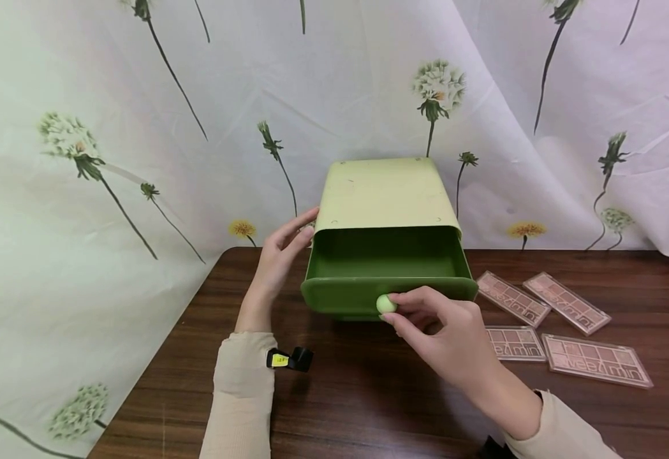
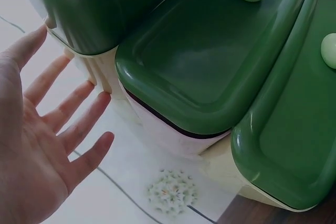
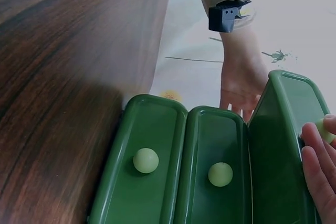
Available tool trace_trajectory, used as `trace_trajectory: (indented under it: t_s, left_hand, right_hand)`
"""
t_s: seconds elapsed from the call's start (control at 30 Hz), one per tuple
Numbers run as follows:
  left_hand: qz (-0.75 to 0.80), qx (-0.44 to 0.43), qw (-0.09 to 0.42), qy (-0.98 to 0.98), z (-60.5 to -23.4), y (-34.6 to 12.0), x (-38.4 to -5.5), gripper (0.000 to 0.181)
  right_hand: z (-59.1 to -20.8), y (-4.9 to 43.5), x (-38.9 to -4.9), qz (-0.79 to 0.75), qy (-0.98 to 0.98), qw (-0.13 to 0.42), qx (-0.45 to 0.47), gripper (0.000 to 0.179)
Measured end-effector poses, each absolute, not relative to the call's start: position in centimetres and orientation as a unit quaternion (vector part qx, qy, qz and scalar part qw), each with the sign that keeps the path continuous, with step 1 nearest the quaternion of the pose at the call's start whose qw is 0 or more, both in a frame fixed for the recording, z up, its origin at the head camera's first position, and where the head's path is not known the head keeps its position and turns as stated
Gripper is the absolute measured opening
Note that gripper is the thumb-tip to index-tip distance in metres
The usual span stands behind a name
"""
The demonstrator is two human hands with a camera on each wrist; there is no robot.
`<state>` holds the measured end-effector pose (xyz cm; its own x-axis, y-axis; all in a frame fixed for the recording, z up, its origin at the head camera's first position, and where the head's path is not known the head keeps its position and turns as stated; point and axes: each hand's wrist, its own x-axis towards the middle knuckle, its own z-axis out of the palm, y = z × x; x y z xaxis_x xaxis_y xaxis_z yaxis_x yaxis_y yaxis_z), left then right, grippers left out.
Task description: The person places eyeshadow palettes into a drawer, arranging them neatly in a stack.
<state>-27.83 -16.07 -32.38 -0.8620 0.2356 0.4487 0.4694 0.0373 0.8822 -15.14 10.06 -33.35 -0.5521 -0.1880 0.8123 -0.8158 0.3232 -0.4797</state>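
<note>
R grip (image 1: 451, 335) pinches knob (image 1: 386, 305) btwn thumb & fingers; knob's pale green, round, on front of top drawer (image 1: 340, 295). Drawer's dk green, stands well out, inside showing. L grip (image 1: 277, 258) is spread, fingers straight & apart, tips at L side of casing (image 1: 388, 194), a pale yellow-green unit nr bench's (image 1: 191, 395) far edge, in from far L corner. Wrist views show mid drawer (image 3: 218, 145) & btm drawer (image 3: 152, 135) under it, dk green, each w/ own round knob; top one juts past both.

4 pinkish palettes w/ lettering lie R of unit, twd bench's far R corner: far-L palette (image 1: 513, 299) & far-R palette (image 1: 566, 303) both slant, R ends nearer bench's front edge; near-L palette (image 1: 518, 344) has its L end hidden by R grip; near-R palette (image 1: 596, 361) just beside it. Beige sleeves (image 1: 242, 389) on both arms, blk strap w/ cam (image 1: 289, 359) at L cuff. White dandelion-print cloth (image 1: 208, 166) behind bench's far edge & along its L edge
</note>
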Motion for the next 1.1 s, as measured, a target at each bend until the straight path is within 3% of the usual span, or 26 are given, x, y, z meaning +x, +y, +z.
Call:
trace_trajectory:
  t_s: [0.17, 0.4, 0.67, 0.77, 0.97, 1.1]
  left_hand:
    - [-0.644, -0.248, 0.092, -0.718, -32.4, -16.1, -27.8, 0.044]
    - [-0.643, -0.246, 0.093, -0.719, -32.4, -16.1, -27.7, 0.044]
    - [-0.642, -0.249, 0.09, -0.719, -32.4, -16.1, -27.6, 0.045]
    - [-0.641, -0.247, 0.091, -0.721, -32.4, -16.1, -27.7, 0.045]
    - [-0.64, -0.246, 0.085, -0.723, -32.5, -16.1, -27.7, 0.045]
    - [-0.643, -0.246, 0.086, -0.72, -32.5, -16.1, -27.7, 0.044]
  right_hand:
    - [-33.6, 10.2, -15.0, 0.457, -0.746, 0.339, 0.347, 0.012]
    - [-33.7, 10.2, -14.8, 0.453, -0.751, 0.332, 0.347, 0.011]
    - [-33.3, 10.9, -13.9, 0.466, -0.762, 0.273, 0.357, 0.042]
    - [-33.1, 11.7, -13.3, 0.456, -0.772, 0.252, 0.364, 0.045]
    - [-33.2, 14.4, -12.6, 0.391, -0.776, 0.319, 0.378, 0.023]
    - [-33.6, 16.5, -12.8, 0.374, -0.758, 0.347, 0.406, 0.029]
